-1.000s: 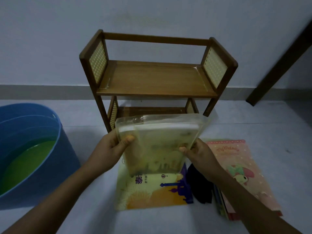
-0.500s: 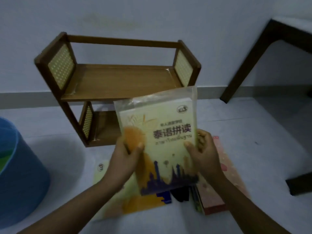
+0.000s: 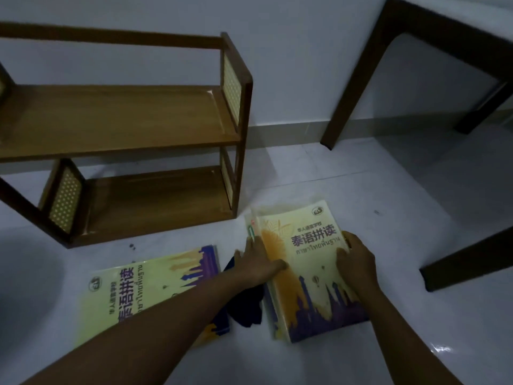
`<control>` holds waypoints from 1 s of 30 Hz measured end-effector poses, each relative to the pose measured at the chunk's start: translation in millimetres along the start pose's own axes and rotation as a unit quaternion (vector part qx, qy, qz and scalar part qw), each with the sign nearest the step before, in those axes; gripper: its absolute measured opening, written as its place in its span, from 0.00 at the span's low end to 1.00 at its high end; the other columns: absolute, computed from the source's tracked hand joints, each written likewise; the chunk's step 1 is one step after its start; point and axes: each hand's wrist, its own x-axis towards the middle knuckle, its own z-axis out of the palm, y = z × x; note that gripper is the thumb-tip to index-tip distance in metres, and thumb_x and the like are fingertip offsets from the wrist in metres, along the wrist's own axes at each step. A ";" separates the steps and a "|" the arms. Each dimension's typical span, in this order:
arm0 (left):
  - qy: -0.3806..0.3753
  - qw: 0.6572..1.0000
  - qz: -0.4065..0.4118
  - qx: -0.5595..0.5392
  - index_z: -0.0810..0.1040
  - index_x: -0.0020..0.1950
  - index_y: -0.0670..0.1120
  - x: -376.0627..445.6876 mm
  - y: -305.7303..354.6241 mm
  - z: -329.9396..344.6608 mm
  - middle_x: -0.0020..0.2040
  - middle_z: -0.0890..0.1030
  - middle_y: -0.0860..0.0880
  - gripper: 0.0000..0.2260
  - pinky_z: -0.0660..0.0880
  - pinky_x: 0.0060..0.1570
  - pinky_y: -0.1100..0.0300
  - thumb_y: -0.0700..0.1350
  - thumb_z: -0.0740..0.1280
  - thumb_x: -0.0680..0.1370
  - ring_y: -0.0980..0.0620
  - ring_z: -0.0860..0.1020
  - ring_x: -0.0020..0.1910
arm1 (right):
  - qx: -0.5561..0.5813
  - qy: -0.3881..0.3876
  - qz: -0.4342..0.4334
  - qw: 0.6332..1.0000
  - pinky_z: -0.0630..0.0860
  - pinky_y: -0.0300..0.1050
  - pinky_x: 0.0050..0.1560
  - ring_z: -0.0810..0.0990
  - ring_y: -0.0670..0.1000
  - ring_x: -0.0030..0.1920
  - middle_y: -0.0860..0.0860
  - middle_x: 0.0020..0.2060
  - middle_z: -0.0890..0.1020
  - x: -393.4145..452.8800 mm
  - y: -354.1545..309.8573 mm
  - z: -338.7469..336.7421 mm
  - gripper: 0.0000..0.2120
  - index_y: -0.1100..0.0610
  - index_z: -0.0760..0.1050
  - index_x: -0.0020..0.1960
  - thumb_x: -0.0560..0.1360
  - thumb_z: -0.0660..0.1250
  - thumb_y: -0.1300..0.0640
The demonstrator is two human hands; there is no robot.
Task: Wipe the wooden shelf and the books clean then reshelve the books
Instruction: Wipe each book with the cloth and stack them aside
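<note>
Both hands, the left hand (image 3: 256,263) and right hand (image 3: 354,259), lie open and flat on the yellow book (image 3: 311,270) topping a stack on the floor just right of the empty wooden shelf (image 3: 119,126), probably squaring it before reshelving.

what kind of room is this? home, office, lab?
Probably a room in a home, worked on at floor level: a small wooden shelf stands against a plain wall with a skirting strip, language books lie on the pale floor, and dark table legs stand nearby.
</note>
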 end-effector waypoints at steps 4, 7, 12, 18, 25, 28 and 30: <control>0.002 0.987 0.052 0.151 0.37 0.78 0.46 0.5 -21.8 -0.1 0.79 0.41 0.44 0.46 0.35 0.73 0.44 0.64 0.62 0.73 0.47 0.39 0.77 | -0.088 -0.043 0.018 0.995 0.77 0.50 0.53 0.78 0.58 0.53 0.59 0.59 0.79 14.1 25.3 16.1 0.21 0.59 0.67 0.70 0.76 0.58 0.63; 0.032 0.978 0.074 0.194 0.39 0.78 0.48 -6.8 -34.9 -15.8 0.79 0.42 0.47 0.43 0.34 0.72 0.42 0.64 0.61 0.74 0.48 0.39 0.77 | -0.191 -0.019 -0.039 0.981 0.69 0.57 0.66 0.71 0.61 0.65 0.62 0.66 0.72 10.6 19.9 32.7 0.25 0.61 0.64 0.71 0.75 0.62 0.61; 0.084 0.933 0.089 0.339 0.37 0.78 0.45 -42.8 -76.5 -79.5 0.79 0.40 0.47 0.43 0.34 0.74 0.43 0.65 0.53 0.74 0.51 0.37 0.77 | -0.133 -0.154 -0.230 0.952 0.51 0.52 0.76 0.50 0.55 0.77 0.55 0.77 0.53 -47.1 -34.8 85.5 0.32 0.55 0.50 0.77 0.77 0.61 0.54; 0.137 0.925 0.065 0.349 0.39 0.78 0.49 -122.4 -177.6 -132.1 0.79 0.42 0.51 0.43 0.35 0.74 0.48 0.71 0.45 0.70 0.55 0.36 0.76 | -0.291 -0.310 -0.276 0.862 0.54 0.58 0.74 0.47 0.62 0.76 0.56 0.77 0.48 -87.5 -58.8 136.9 0.37 0.52 0.49 0.77 0.74 0.62 0.49; 0.089 0.960 -0.030 0.264 0.30 0.75 0.53 -201.9 -269.3 -140.6 0.74 0.29 0.56 0.55 0.35 0.73 0.49 0.79 0.57 0.64 0.57 0.33 0.75 | -0.132 -0.186 -0.237 0.944 0.70 0.48 0.64 0.69 0.55 0.65 0.54 0.67 0.68 -87.6 -91.4 155.9 0.25 0.57 0.67 0.69 0.72 0.65 0.58; 0.073 0.961 -0.033 0.264 0.31 0.75 0.50 -202.7 -291.1 -138.4 0.75 0.30 0.55 0.58 0.35 0.73 0.49 0.78 0.60 0.63 0.54 0.33 0.75 | -0.117 -0.229 -0.259 0.931 0.64 0.47 0.70 0.63 0.55 0.70 0.55 0.71 0.63 -106.5 -101.1 182.2 0.32 0.57 0.58 0.75 0.73 0.63 0.52; 0.066 0.960 -0.024 0.271 0.33 0.76 0.49 -200.2 -298.3 -135.7 0.75 0.31 0.54 0.58 0.35 0.72 0.47 0.78 0.60 0.63 0.52 0.34 0.76 | -0.167 -0.214 -0.266 0.925 0.65 0.53 0.70 0.61 0.57 0.71 0.55 0.72 0.61 -122.1 -99.6 201.0 0.39 0.56 0.58 0.75 0.72 0.60 0.37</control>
